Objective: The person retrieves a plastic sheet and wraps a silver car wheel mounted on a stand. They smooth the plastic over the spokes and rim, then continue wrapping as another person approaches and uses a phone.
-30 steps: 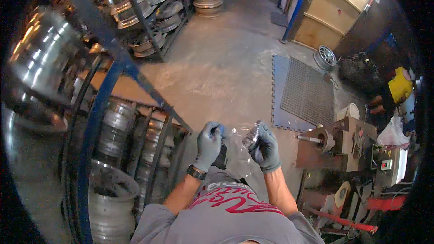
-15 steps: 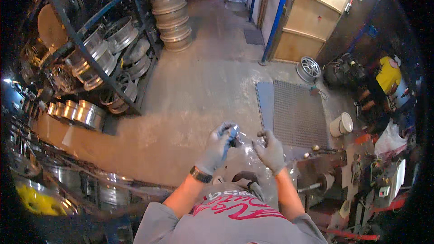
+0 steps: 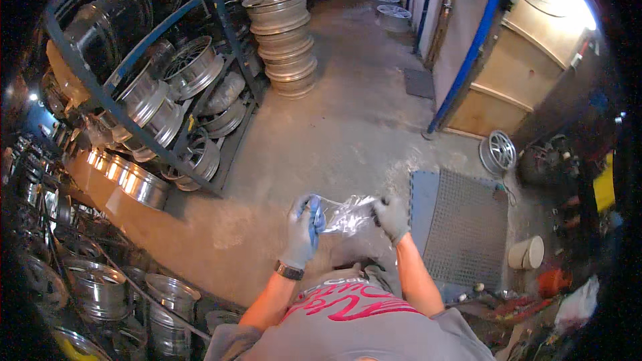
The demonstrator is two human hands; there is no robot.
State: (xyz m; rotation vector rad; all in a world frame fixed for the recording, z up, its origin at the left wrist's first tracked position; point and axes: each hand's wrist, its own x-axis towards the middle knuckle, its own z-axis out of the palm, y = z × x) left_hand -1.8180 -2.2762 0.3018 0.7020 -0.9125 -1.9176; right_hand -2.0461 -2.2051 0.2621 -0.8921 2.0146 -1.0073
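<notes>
A clear, shiny plastic bag point(image 3: 349, 216) is stretched between my two gloved hands in front of my body. My left hand point(image 3: 305, 222), in a grey and blue work glove with a dark watch above the cuff, is closed on the bag's left side. On the other side my right hand point(image 3: 392, 218), in a grey glove, pinches the bag's edge. Glare on the plastic hides whether anything is inside it.
A rack point(image 3: 167, 154) loaded with wheel rims stands on the left. Beyond it rises a rim stack point(image 3: 284, 43). To the right lie a rubber mat point(image 3: 465, 227), a spoked wheel rim point(image 3: 497, 152) and a white bucket point(image 3: 526, 253). More rims point(image 3: 97, 287) crowd the lower left.
My hands have moved apart, and the plastic bag is now spread wider between them. The whole view has swung left, so the rack, mat and bucket appear further right.
</notes>
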